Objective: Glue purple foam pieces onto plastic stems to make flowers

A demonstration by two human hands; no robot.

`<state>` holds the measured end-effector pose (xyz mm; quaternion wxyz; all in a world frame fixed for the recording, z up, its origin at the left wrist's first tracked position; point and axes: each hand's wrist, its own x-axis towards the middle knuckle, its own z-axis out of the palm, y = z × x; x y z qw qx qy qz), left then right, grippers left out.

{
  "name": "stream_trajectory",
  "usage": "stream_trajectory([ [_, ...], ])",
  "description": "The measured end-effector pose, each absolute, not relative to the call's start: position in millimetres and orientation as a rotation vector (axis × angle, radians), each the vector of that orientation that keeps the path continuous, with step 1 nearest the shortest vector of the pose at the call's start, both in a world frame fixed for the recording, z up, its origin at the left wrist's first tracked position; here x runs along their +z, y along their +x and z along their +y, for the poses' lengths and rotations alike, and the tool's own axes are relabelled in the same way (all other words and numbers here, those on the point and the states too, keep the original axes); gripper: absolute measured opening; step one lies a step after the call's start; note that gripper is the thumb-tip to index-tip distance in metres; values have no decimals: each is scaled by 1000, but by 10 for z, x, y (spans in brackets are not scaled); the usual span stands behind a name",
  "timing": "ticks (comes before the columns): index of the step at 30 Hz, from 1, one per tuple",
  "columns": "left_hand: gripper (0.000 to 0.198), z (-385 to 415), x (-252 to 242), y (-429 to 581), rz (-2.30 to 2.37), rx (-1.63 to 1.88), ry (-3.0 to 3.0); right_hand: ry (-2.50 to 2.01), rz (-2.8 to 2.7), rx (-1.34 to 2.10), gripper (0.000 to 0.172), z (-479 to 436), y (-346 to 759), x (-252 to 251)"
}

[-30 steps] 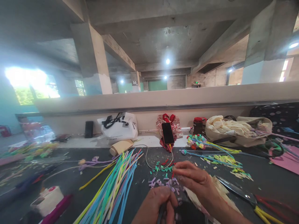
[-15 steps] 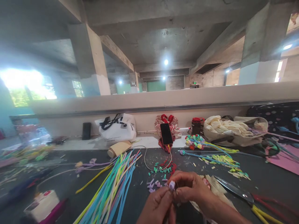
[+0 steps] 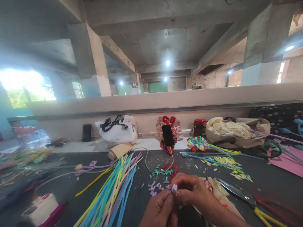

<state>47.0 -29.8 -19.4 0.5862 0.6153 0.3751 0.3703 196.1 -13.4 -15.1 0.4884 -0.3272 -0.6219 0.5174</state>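
Note:
My left hand point(image 3: 159, 209) and my right hand point(image 3: 193, 190) meet at the bottom centre, fingers pinched together on a small purple piece point(image 3: 174, 188). Just beyond the fingertips lie several short purple bits point(image 3: 155, 186) on the dark table point(image 3: 272, 181), with green and red bits point(image 3: 165, 170) farther back. What else the left hand holds below the frame's edge is hidden.
A fan of long coloured strips point(image 3: 115, 186) lies left of the hands. Scissors with red and yellow handles point(image 3: 246, 197) lie at the right. A phone point(image 3: 168, 135) stands propped at the back, with bags point(image 3: 117, 129), a jar point(image 3: 198, 127) and flower-tipped stems point(image 3: 205, 146) nearby.
My right hand came back from the purple bits on the table and joined my left hand; a purple piece is now pinched between the fingertips of both.

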Motion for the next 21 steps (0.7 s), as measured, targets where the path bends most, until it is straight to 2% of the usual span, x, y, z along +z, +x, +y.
stream_trajectory([
  [6, 46, -283, -204, 475, 909, 846, 1444, -798, -1458, 1286, 10, -123, 1921, -187],
  [13, 43, -276, -223, 479, 896, 847, 1396, -809, -1424, 1318, 5, -116, 1890, -244],
  [15, 42, -268, -237, 473, 886, 872, 1341, -820, -1468, 1308, 13, -86, 1899, -276],
  [19, 37, -213, -265, 423, 802, 951, 1156, -756, -1525, 1366, 43, -38, 1907, -320],
  [21, 38, -159, -285, 387, 697, 939, 1083, -721, -1521, 1431, 49, -34, 1903, -322],
])
